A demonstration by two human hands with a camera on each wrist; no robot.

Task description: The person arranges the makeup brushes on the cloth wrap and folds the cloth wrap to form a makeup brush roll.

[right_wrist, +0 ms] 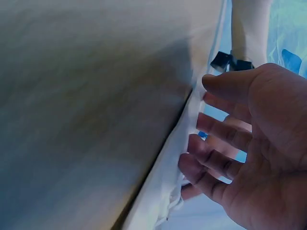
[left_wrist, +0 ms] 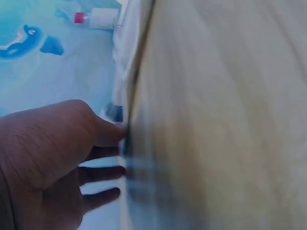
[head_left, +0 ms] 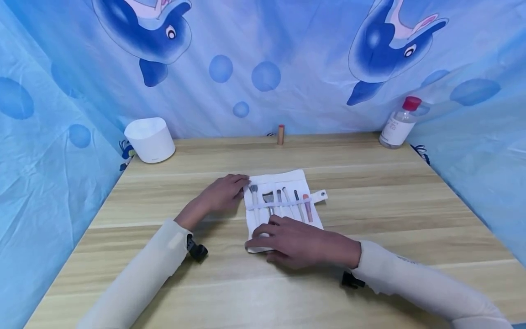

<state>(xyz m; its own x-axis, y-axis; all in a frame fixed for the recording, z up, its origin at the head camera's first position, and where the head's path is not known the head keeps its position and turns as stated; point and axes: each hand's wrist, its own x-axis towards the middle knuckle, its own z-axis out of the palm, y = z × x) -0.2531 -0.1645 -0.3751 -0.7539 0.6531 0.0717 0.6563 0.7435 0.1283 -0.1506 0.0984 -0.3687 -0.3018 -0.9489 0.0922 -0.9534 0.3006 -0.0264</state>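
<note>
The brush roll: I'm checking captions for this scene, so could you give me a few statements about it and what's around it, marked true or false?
1. The white brush roll lies spread out on the table. True.
2. It is bare inside. False: brushes lie in it.
3. The left hand is at the roll's left edge. True.
4. The roll's near edge is fully uncovered. False: the right hand hides part of it.
5. The bottle stands at the table's far right. True.
6. Its top is blue. False: it has a red cap.
</note>
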